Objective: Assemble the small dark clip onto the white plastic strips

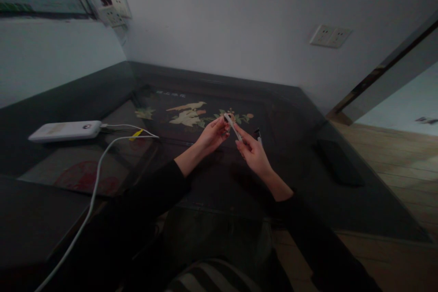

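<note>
**Both hands on one slim white piece above dark table**

The left hand and the right hand meet over the middle of the dark table. Between them is a slim white piece, tilted, upper end toward 11 o'clock. The left hand's fingertips pinch its upper end; the right hand's fingers close narrowly on its lower end. What the piece is cannot be told in this dim light. A small dark item shows at 1 o'clock of the right hand; whether that hand holds it is unclear.

Count: one white piece, two hands, both sleeves black.

Surroundings: one white power bank lies well apart at 9 o'clock of the hands, with white cables running from it toward the viewer. A bird-and-flower inlay sits in the tabletop just beyond the hands at 11 o'clock. Wall sockets are at 1 o'clock. Nothing lies between the hands and the piece.
</note>
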A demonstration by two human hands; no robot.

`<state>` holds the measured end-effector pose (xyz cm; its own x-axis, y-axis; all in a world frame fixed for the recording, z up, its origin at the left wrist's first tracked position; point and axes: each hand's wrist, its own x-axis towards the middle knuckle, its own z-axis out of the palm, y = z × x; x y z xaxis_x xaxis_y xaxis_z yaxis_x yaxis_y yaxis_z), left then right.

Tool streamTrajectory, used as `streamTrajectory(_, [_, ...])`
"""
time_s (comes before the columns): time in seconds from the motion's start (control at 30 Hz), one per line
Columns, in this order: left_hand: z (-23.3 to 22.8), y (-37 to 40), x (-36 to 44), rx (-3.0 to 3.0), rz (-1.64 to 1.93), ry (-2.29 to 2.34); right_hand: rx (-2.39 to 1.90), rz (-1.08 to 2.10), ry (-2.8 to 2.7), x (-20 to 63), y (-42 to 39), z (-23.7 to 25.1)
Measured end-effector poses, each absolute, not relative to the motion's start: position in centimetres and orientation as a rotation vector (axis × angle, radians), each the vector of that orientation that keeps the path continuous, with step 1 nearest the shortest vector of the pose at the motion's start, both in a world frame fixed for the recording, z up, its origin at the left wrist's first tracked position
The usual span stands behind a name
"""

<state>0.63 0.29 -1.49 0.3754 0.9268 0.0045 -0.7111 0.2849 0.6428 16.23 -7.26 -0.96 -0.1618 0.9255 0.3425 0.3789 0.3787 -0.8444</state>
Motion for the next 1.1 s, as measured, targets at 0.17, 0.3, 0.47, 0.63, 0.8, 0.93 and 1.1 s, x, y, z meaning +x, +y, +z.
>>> streamTrajectory(0.17, [-1.4,0.1,0.57,0.614,1.147,0.403,-1.197,0.639,-1.732,16.61,-6.77,-1.29])
streamTrajectory(0.3, [-1.49,0.1,0.51,0.636,1.14,0.375,-1.221,0.589,-1.731,16.94,-6.46,-1.45])
streamTrajectory(0.47, [-1.41,0.05,0.51,0.625,1.133,0.379,-1.215,0.618,-1.713,16.95,-6.5,-1.49])
streamTrajectory(0.63, [-1.25,0.0,0.5,0.624,1.137,0.398,-1.167,0.665,-1.725,16.64,-6.81,-1.38])
streamTrajectory(0.8, [-1.37,0.17,0.59,0.627,1.135,0.42,-1.133,0.699,-1.76,16.33,-7.19,-1.16])
streamTrajectory(0.93, [-1.53,0.38,0.66,0.616,1.138,0.41,-1.114,0.719,-1.774,16.22,-7.34,-1.06])
streamTrajectory(1.1, [-1.7,0.47,0.64,0.608,1.136,0.386,-1.122,0.712,-1.753,16.31,-7.09,-1.21])
